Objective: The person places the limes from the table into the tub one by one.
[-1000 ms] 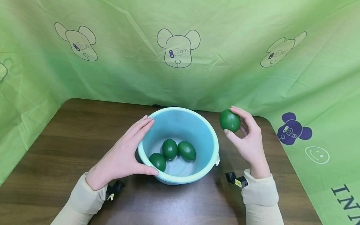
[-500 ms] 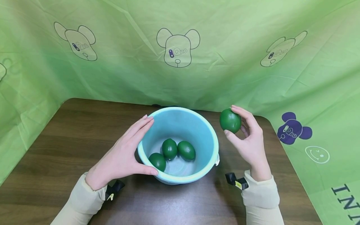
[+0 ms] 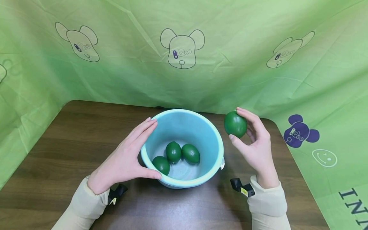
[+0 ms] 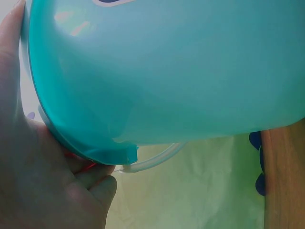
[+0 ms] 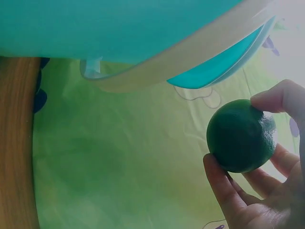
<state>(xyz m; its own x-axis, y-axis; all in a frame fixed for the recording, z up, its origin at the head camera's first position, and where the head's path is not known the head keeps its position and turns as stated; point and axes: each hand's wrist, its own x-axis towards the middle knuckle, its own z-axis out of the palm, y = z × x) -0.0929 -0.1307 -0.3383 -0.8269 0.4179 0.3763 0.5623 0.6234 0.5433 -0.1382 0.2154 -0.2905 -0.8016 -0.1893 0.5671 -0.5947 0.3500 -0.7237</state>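
A light blue bucket (image 3: pixel 211 166) stands on the wooden table with several dark green limes inside, one of them a lime (image 3: pixel 190 154) on the right. My left hand (image 3: pixel 123 156) grips the bucket's left rim, thumb over the near edge and fingers over the far-left edge. The left wrist view shows the bucket's outer wall (image 4: pixel 167 71) with the hand around its rim. To the right of the bucket, my right hand (image 3: pixel 254 140) holds another lime (image 3: pixel 235 124) between thumb and fingers, raised above the table. In the right wrist view, that lime (image 5: pixel 241 136) is beside the bucket's rim.
The brown wooden table (image 3: pixel 66 143) ends at a green cloth (image 3: pixel 129 73) printed with cartoon bear heads, which hangs behind and at both sides. A white handle (image 5: pixel 200 47) crosses the bucket's side in the right wrist view. Wrist cameras (image 3: pixel 241 187) sit at both cuffs.
The right forearm has shifted very slightly down and right, and the lime has tilted a little in the fingers. My left hand, the bucket and the limes inside have stayed put.
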